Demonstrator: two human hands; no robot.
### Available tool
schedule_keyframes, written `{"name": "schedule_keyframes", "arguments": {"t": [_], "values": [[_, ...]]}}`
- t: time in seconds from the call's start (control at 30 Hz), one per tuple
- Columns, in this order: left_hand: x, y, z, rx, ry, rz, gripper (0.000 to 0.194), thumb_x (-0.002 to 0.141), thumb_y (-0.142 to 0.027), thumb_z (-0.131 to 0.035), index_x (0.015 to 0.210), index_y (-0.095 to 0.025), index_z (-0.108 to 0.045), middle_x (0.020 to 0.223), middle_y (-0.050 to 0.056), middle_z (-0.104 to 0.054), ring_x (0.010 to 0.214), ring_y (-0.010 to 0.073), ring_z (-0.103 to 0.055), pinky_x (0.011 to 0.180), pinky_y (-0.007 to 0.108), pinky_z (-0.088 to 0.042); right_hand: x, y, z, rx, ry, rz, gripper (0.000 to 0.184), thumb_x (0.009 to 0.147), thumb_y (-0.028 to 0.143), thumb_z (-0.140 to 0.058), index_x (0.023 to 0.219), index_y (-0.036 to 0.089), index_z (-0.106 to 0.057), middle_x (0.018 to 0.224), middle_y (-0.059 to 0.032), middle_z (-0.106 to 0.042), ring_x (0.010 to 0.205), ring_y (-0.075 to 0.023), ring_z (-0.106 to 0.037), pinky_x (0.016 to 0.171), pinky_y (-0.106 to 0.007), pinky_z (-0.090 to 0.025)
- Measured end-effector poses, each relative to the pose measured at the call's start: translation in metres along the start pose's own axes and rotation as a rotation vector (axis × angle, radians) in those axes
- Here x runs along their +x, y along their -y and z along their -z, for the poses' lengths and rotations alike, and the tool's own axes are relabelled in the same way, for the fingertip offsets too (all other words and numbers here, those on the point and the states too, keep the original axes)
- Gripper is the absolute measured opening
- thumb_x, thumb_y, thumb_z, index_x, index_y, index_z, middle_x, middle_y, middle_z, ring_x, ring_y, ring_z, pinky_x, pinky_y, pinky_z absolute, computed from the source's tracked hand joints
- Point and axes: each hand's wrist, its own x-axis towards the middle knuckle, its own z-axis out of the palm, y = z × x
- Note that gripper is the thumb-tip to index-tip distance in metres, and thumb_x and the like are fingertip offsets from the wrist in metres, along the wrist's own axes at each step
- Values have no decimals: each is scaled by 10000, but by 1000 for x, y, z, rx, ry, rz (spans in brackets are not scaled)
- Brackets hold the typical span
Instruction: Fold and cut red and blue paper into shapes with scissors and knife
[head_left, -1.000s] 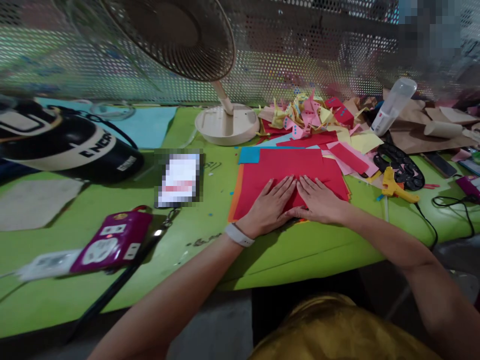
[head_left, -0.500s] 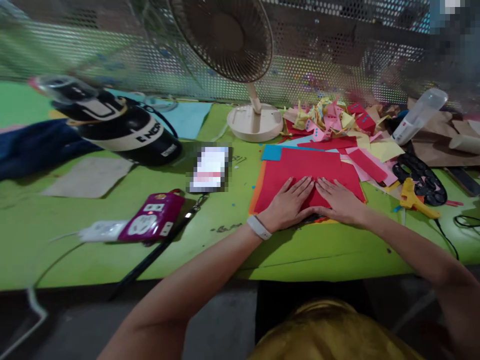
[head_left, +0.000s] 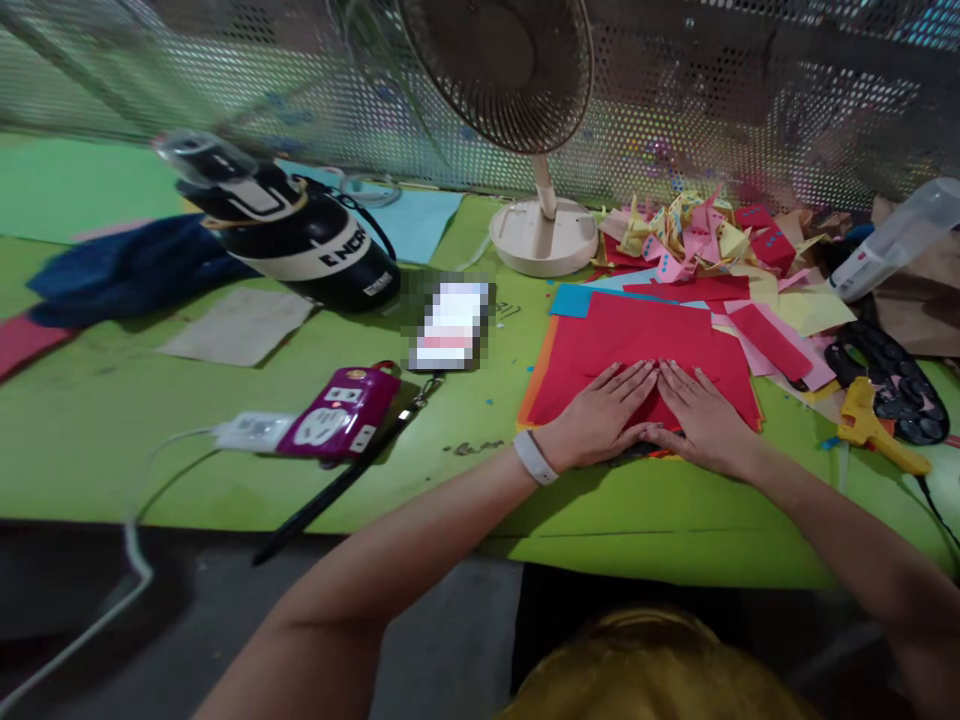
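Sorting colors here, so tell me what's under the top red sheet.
Beneath the top red sheet, blue paper shows at upper left and orange paper at left; anything fully underneath is hidden.

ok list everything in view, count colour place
paper stack: 1, red-topped, centre
folded papers: many, yellow/pink/red, back right
fan: 1, brownish-beige, back
table: 1, green, throughout
insulated bottle: 1, black-white, left
clear bottle: 1, clear, far right
glue gun: 1, yellow, right
phone: 1, white screen, centre-left
strap: 1, black, left
power strip: 1, purple, left
cloth: 1, blue, far left
mesh screen: 1, grey, behind
wristband: 1, white, left wrist
left hand, right hand: 2, bare, on paper stack
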Motion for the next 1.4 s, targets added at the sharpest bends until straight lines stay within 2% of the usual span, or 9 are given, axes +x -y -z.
{"name": "schedule_keyframes", "arguments": {"t": [0.27,0.5,0.8,1.13,1.3,1.4], "values": [[-2,-3,1,28,-1,64,743,967,-575,-169,1482,-53,-284,1562,161,-257,1457,246,-205,1188,413,-138,0,2,5,1,43,-2,939,891,724,-142,1488,10,-267,1564,-203,-195,1471,-291,-139,1194,-495,-129],[-3,-6,2,21,-9,105,707,967,-567,-190,1494,-103,-277,1548,153,-293,1451,254,-229,1171,514,-130,0,3,6,5,41,-8,942,885,731,-141,1496,24,-253,1567,-196,-195,1470,-288,-147,1193,-498,-128],[-3,-6,3,31,1,105,700,970,-554,-201,1494,-95,-278,1553,159,-272,1444,269,-245,1166,521,-153,0,4,7,0,46,-12,946,884,735,-138,1494,20,-253,1570,-189,-187,1472,-283,-143,1193,-495,-130],[-6,0,-5,32,-43,78,694,965,-545,-230,1498,-103,-275,1539,167,-305,1431,282,-279,1155,543,-195,0,4,8,25,42,-3,912,910,692,-121,1490,1,-254,1565,-190,-196,1470,-277,-155,1198,-477,-123],[-6,0,-5,31,-55,76,696,959,-557,-238,1511,-134,-251,1535,158,-321,1429,277,-285,1157,534,-196,-1,2,8,48,23,9,895,903,707,-159,1502,48,-256,1565,-170,-220,1469,-271,-162,1197,-473,-130],[-6,-1,-5,32,-60,95,728,954,-575,-230,1516,-112,-223,1545,168,-293,1440,270,-259,1166,517,-186,-1,0,9,53,26,17,894,900,712,-168,1503,58,-257,1566,-167,-217,1468,-271,-167,1196,-472,-133]]}}
